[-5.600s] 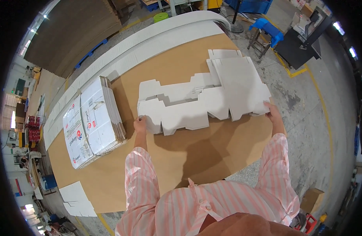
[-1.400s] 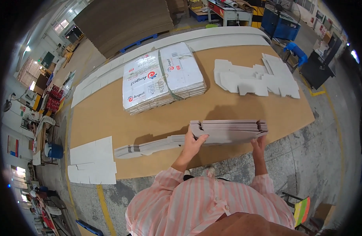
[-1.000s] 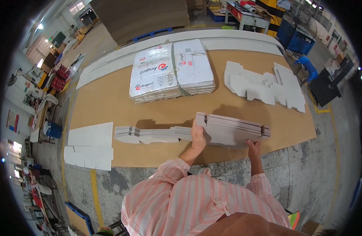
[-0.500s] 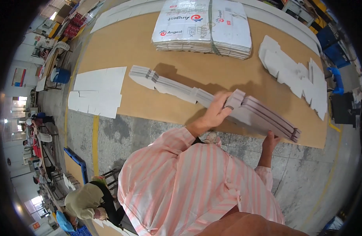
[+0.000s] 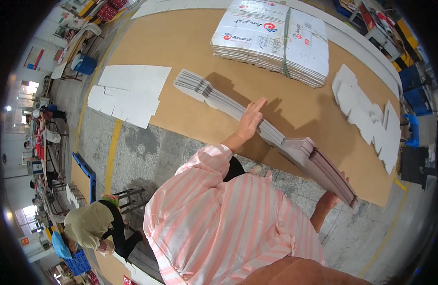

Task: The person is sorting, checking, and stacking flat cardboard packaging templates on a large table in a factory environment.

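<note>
A long stack of grey-white die-cut cardboard sheets point(image 5: 299, 152) stands on edge, slanting from the table's middle down to the near right edge. My left hand point(image 5: 249, 122) rests across the middle of the stack with its fingers stretched out, pointing away. Around the near right end of the stack my right hand point(image 5: 327, 201) is closed, with fingertips showing on its far side; much of this hand is hidden. The sheets are fanned slightly at the far left end, and notches show along their edges.
Brown board covers the table point(image 5: 181, 42). A strapped bundle of white printed cartons point(image 5: 276, 35) lies at the back. Flat white cut sheets lie at left point(image 5: 128, 92) and right point(image 5: 366, 111). Another person point(image 5: 93, 223) bends over at lower left, near a blue-edged board point(image 5: 89, 178).
My left hand has slid left along the stack and its fingers have straightened. The stack's right end, with my right hand, has dropped nearer to me. The whole view has shifted somewhat.
</note>
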{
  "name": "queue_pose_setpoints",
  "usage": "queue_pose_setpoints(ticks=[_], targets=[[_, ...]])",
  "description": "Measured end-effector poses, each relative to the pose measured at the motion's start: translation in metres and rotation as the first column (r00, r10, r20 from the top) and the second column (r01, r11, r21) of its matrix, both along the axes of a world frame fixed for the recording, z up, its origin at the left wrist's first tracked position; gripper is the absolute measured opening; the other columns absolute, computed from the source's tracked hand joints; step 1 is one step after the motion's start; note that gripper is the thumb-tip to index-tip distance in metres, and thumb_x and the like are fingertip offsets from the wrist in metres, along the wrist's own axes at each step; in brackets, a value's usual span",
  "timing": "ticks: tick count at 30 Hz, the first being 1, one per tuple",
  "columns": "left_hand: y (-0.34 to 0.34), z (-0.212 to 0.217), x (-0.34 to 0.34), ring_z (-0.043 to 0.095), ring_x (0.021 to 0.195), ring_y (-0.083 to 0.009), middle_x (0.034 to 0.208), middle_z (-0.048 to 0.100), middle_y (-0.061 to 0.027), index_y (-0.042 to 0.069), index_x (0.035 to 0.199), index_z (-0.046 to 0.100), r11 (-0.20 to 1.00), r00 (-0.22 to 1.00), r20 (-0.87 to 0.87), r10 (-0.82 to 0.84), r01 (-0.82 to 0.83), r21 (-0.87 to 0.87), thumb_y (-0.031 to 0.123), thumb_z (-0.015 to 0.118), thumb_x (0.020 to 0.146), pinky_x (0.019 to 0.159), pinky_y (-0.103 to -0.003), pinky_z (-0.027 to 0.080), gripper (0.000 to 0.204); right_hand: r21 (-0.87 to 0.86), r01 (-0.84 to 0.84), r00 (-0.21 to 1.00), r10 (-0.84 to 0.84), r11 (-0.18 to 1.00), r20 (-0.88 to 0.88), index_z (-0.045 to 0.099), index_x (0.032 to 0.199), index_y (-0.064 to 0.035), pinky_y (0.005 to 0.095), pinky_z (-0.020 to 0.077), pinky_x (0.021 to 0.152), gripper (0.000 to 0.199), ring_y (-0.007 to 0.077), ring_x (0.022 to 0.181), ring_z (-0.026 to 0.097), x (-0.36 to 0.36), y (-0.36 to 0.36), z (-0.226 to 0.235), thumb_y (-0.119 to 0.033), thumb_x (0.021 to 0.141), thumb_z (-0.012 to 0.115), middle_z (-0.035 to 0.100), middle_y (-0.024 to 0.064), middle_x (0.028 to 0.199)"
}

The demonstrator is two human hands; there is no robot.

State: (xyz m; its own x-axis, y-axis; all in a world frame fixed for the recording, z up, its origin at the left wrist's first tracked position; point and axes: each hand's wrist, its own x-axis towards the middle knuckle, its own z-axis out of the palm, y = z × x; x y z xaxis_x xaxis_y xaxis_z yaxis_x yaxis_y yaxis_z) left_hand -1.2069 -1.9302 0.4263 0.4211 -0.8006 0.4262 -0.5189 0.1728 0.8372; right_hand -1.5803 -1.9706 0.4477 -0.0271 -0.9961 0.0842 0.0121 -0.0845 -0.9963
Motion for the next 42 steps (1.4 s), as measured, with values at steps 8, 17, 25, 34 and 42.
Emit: queue_pose_setpoints(ticks=[8, 17, 25, 34, 42], targets=[[-0.003, -0.014, -0.006, 0.055, 0.104, -0.0250, 0.112, 0.058, -0.0158, -0.001, 0.119, 0.051, 1.000, 0.935, -0.353, 0.023, -0.028, -0.010, 0.029, 0.034, 0.093, 0.091, -0.030, 0.039, 0.042, -0.159, -0.080, 0.983, 0.105, 0.984, 0.153, 0.029, 0.132, -0.0024, 0.0429, 0.0273, 0.102, 0.082, 0.0284, 0.121, 0.037, 0.001, -0.006, -0.023, -0.057, 0.077, 0.055, 0.040, 0.0182, 0.130], [-0.013, -0.016, -0.012, 0.062, 0.067, -0.0176, 0.073, 0.063, -0.0102, -0.005, 0.095, 0.061, 0.990, 0.823, -0.553, 0.132, -0.082, 0.114, 0.028, 0.035, 0.094, 0.063, -0.028, 0.047, 0.042, -0.215, 0.085, 0.968, -0.028, 0.973, 0.251, 0.045, 0.118, -0.0016, 0.0383, 0.0353, 0.093, 0.049, 0.0232, 0.107, 0.047, -0.013, -0.032, -0.053, -0.035, 0.084, 0.055, 0.050, 0.0099, 0.117], [0.005, -0.015, -0.014, 0.061, 0.067, -0.0176, 0.073, 0.063, -0.0108, 0.000, 0.095, 0.063, 0.999, 0.867, -0.496, 0.043, -0.032, 0.031, 0.030, 0.031, 0.094, 0.063, -0.029, 0.047, 0.044, -0.219, 0.101, 0.960, -0.037, 0.971, 0.277, 0.045, 0.117, 0.0027, 0.0379, 0.0343, 0.096, 0.049, 0.0234, 0.112, 0.045, -0.029, -0.022, -0.071, -0.034, 0.085, 0.052, 0.049, 0.0136, 0.119], [0.008, -0.004, 0.000, 0.035, 0.123, -0.0299, 0.132, 0.041, -0.0161, 0.005, 0.126, 0.044, 1.000, 0.999, 0.031, 0.005, -0.004, -0.020, 0.031, 0.032, 0.093, 0.102, -0.036, 0.025, 0.044, -0.227, -0.042, 0.980, 0.084, 0.973, 0.182, 0.037, 0.125, -0.0016, 0.0399, 0.0236, 0.103, 0.052, 0.0233, 0.120, 0.036, -0.046, -0.025, -0.086, -0.039, 0.089, 0.042, 0.041, 0.0113, 0.129], [0.004, -0.014, -0.006, 0.047, 0.112, -0.0263, 0.117, 0.053, -0.0171, 0.001, 0.120, 0.050, 0.996, 0.921, -0.390, -0.022, 0.056, 0.075, 0.031, 0.032, 0.094, 0.095, -0.033, 0.034, 0.043, -0.223, 0.026, 0.964, 0.035, 0.974, 0.265, 0.036, 0.125, -0.0013, 0.0392, 0.0272, 0.102, 0.055, 0.0243, 0.118, 0.040, -0.017, -0.013, -0.060, -0.039, 0.087, 0.046, 0.041, 0.0114, 0.128]])
